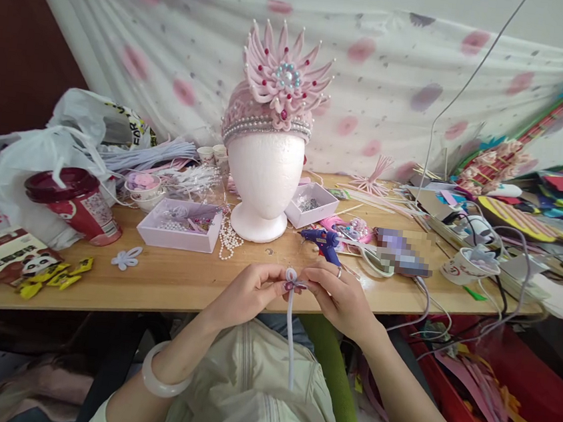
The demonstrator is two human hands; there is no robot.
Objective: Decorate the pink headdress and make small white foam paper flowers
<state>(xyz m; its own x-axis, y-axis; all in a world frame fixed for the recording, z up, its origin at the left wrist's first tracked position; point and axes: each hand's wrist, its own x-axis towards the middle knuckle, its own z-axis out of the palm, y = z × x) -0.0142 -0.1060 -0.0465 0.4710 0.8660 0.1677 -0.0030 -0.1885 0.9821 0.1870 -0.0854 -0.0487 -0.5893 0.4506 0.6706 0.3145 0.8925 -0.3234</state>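
Note:
Over the table's front edge, my left hand [247, 295] and my right hand [342, 303] meet, fingertips pinched together. Between them they grip a pale lavender pipe cleaner [290, 339], bent into small loops at the top, its long tail hanging straight down. The exact bends are partly hidden by the fingers. A finished-looking looped pipe-cleaner piece [126, 258] lies on the table to the left. Beyond my hands stands a white foam head [263, 182] wearing a pink, beaded headdress [286, 80] with pointed petals.
Lavender boxes of beads and small parts [179, 226] [312, 204] flank the foam head. A blue glue gun [326, 242], scissors [377, 261] and a phone [405, 251] lie to the right, among cables. At left are a red cup [73, 206] and yellow-wrapped sweets [56, 276].

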